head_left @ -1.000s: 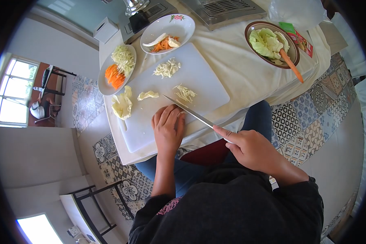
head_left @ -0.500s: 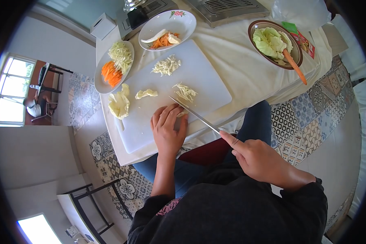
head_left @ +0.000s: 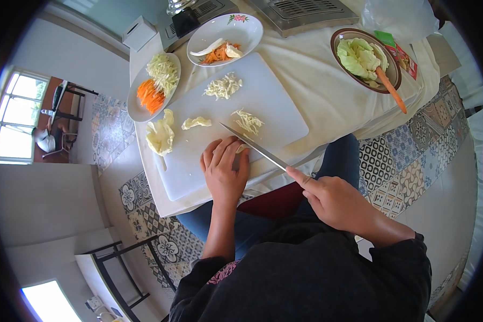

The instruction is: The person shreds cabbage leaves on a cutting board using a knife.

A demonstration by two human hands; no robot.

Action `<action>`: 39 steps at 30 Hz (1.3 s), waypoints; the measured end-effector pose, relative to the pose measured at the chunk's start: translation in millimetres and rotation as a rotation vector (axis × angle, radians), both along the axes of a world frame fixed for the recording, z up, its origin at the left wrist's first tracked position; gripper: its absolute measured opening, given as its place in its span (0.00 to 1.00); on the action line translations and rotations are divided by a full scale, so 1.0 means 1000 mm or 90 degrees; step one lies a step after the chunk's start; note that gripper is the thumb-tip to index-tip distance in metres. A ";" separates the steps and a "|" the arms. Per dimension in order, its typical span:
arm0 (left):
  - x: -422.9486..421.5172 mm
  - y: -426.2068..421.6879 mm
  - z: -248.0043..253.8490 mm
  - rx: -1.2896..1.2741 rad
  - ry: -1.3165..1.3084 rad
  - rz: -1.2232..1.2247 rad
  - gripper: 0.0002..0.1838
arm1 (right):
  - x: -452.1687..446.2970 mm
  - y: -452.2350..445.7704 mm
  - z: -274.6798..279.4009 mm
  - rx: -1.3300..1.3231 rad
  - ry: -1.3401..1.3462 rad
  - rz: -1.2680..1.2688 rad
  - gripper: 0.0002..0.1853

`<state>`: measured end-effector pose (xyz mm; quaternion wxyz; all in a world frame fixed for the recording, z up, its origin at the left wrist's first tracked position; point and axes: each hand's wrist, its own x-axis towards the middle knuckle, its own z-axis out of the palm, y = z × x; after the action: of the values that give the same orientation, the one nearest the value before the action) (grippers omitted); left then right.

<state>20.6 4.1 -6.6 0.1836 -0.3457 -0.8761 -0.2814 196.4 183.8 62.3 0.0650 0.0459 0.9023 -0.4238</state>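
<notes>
My right hand is closed round the handle of a knife, its index finger along the top. The blade lies over the white cutting board, beside the fingertips of my left hand. Those fingers are curled and pressed on a small pale piece of cabbage, mostly hidden. Beyond the blade lies a small heap of shredded cabbage, with a larger heap farther up. A curled cabbage piece and a cabbage leaf are at the left.
An oval plate holds shredded carrot and cabbage. A flowered plate holds carrot shreds and pale pieces. At the right, a brown-rimmed bowl holds cabbage leaves and a carrot. Metal stoves stand behind. A person sits far left.
Over the last second the knife and my right hand shift slightly back and forth beside my left fingertips. My left hand keeps its hold on the board. The whole view moves a little.
</notes>
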 end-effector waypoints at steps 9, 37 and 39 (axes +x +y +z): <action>0.000 -0.001 -0.003 0.004 0.007 0.004 0.12 | 0.014 0.019 0.022 0.137 -0.008 -0.013 0.30; -0.001 0.003 -0.003 0.001 -0.034 -0.008 0.10 | 0.000 0.015 -0.006 0.062 0.099 -0.016 0.34; 0.000 0.002 -0.004 -0.001 -0.024 -0.006 0.10 | 0.000 0.011 -0.006 0.050 0.081 -0.010 0.34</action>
<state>21.0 5.7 -10.2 0.1654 -0.3443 -0.8781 -0.2883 196.0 195.2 56.4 0.0026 0.0283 0.9202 -0.3905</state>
